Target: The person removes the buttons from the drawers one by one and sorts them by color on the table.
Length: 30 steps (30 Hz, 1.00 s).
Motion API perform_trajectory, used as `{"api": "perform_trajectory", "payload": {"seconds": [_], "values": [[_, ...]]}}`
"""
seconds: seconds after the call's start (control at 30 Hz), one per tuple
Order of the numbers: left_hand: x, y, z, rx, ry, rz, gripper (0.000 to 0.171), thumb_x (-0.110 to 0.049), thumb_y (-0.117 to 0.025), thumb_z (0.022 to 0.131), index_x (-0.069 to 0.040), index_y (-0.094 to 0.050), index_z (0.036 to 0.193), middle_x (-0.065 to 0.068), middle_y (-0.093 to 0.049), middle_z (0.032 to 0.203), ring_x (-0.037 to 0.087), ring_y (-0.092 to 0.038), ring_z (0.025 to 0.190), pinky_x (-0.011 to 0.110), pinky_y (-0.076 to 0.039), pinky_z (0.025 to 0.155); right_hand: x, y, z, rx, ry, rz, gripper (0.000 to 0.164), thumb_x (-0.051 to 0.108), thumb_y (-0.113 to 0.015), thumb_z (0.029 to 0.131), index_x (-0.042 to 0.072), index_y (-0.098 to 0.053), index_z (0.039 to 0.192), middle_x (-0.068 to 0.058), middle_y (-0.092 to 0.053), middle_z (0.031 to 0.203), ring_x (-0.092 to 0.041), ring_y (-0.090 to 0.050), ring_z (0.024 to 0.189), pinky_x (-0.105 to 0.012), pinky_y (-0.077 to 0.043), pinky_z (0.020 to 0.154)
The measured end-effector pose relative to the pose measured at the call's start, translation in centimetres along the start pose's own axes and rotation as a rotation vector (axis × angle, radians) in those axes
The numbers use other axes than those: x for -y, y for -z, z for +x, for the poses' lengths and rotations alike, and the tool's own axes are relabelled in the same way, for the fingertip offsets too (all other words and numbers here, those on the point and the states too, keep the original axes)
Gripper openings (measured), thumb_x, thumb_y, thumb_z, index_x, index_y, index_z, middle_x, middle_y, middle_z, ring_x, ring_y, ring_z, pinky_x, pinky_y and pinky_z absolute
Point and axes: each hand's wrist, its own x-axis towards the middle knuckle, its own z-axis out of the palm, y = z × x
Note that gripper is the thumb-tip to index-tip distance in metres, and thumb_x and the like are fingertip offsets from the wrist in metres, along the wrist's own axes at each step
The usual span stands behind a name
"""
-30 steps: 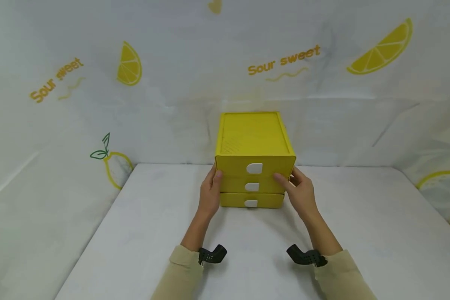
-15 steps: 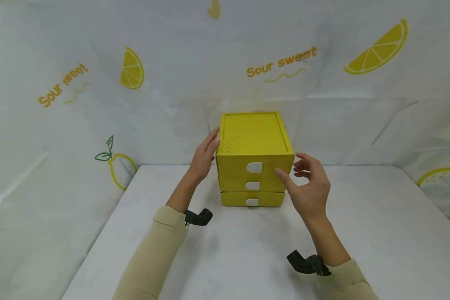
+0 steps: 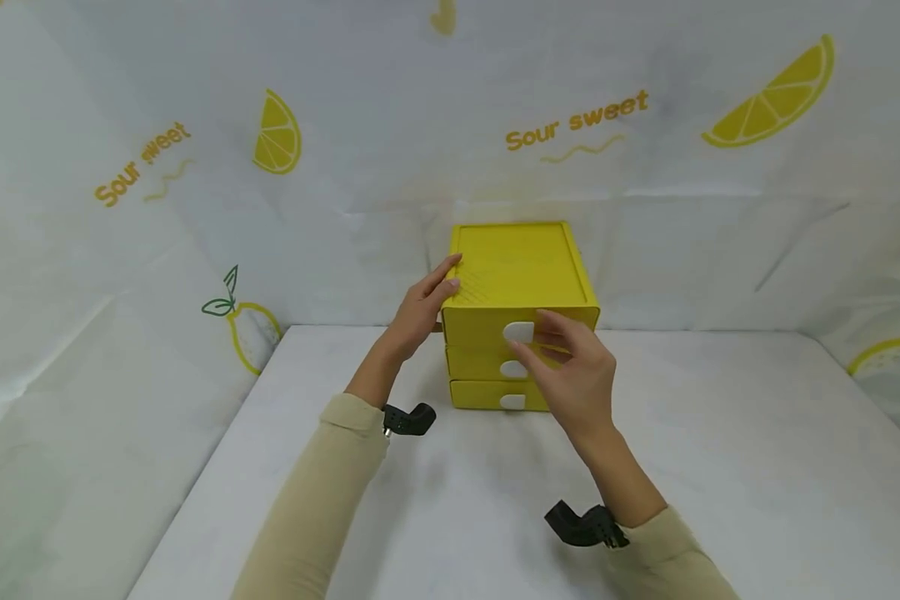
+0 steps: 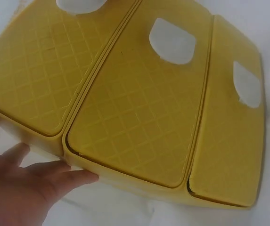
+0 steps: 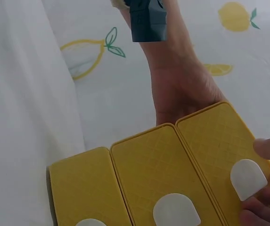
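A yellow chest of drawers (image 3: 525, 262) stands upright, with three patterned drawer fronts stacked one above another and all pushed in. Each front bears a white tab; the top tab (image 3: 518, 331) sits at the middle of the top drawer (image 3: 472, 328). My left hand (image 3: 412, 321) rests along the chest's left side, its fingers extended and reaching the upper edge. In the left wrist view those fingers (image 4: 80, 177) lie along the side wall. My right hand (image 3: 577, 379) is at the top drawer's front, thumb and forefinger apart on either side of the top tab.
The chest stands on a white-covered table (image 3: 720, 433), near its back edge. Behind it hangs a white sheet (image 3: 390, 167) printed with lemons and "Sour sweet". Black devices (image 3: 411, 419) are strapped to both wrists, below tan sleeves (image 3: 307, 508).
Both hands gripped the chest's sides low down. The left has let go and moved up to the upper left edge; the right has let go and moved left to the top tab.
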Motion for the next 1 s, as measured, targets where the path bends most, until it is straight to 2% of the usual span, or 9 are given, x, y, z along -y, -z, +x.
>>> {"api": "perform_trajectory", "payload": {"seconds": [0.27,0.47,0.57,0.67,0.83,1.0], "values": [[0.2,-0.3,-0.3,-0.077,-0.017,-0.067,0.042,-0.038,-0.047,0.107,-0.039,-0.049,0.150,-0.008,-0.036,0.164,0.027,-0.055,0.137,0.051,-0.058,0.097,0.8,-2.2,0.3,-0.076,-0.006,-0.086,0.036,0.017,-0.091,0.075,0.000,-0.075,0.101,-0.014,-0.067,0.096,-0.023,-0.069,0.083,-0.008,-0.054,0.078],[0.4,-0.7,-0.2,-0.099,-0.006,-0.090,0.041,-0.039,-0.046,0.107,-0.038,-0.051,0.148,-0.006,-0.038,0.163,0.027,-0.053,0.138,0.054,-0.056,0.100,0.8,-3.2,0.5,-0.129,-0.006,-0.190,0.034,0.023,-0.091,0.077,0.002,-0.071,0.093,-0.013,-0.061,0.090,-0.023,-0.060,0.079,-0.022,-0.053,0.071],[0.4,-0.7,-0.3,-0.097,-0.014,-0.084,0.041,-0.039,-0.045,0.108,-0.038,-0.050,0.148,-0.006,-0.037,0.163,0.027,-0.049,0.142,0.056,-0.055,0.101,0.8,-3.4,0.5,-0.149,-0.014,-0.223,0.032,0.024,-0.089,0.078,0.002,-0.069,0.091,-0.013,-0.060,0.089,-0.023,-0.060,0.078,-0.024,-0.051,0.069],[0.5,-0.8,-0.3,-0.091,-0.021,-0.086,0.042,-0.039,-0.045,0.108,-0.037,-0.049,0.149,-0.006,-0.037,0.163,0.026,-0.046,0.144,0.056,-0.054,0.101,0.7,-3.5,0.5,-0.160,-0.027,-0.222,0.031,0.022,-0.089,0.079,0.002,-0.069,0.090,-0.013,-0.060,0.088,-0.023,-0.061,0.077,-0.023,-0.052,0.069],[0.6,-0.9,-0.3,-0.084,-0.013,-0.109,0.041,-0.038,-0.045,0.108,-0.038,-0.049,0.149,-0.005,-0.039,0.162,0.028,-0.054,0.137,0.052,-0.056,0.099,0.7,-3.5,0.1,-0.179,-0.028,-0.200,0.029,0.018,-0.088,0.077,0.001,-0.067,0.087,-0.013,-0.060,0.088,-0.021,-0.062,0.075,-0.020,-0.054,0.067],[0.6,-0.7,-0.2,-0.087,-0.015,-0.105,0.041,-0.039,-0.046,0.107,-0.038,-0.049,0.149,-0.006,-0.038,0.162,0.026,-0.052,0.139,0.051,-0.057,0.099,1.2,-3.0,-0.4,-0.174,-0.018,-0.204,0.029,0.017,-0.089,0.076,0.001,-0.067,0.085,-0.012,-0.058,0.086,-0.020,-0.061,0.073,-0.019,-0.053,0.065]]}}
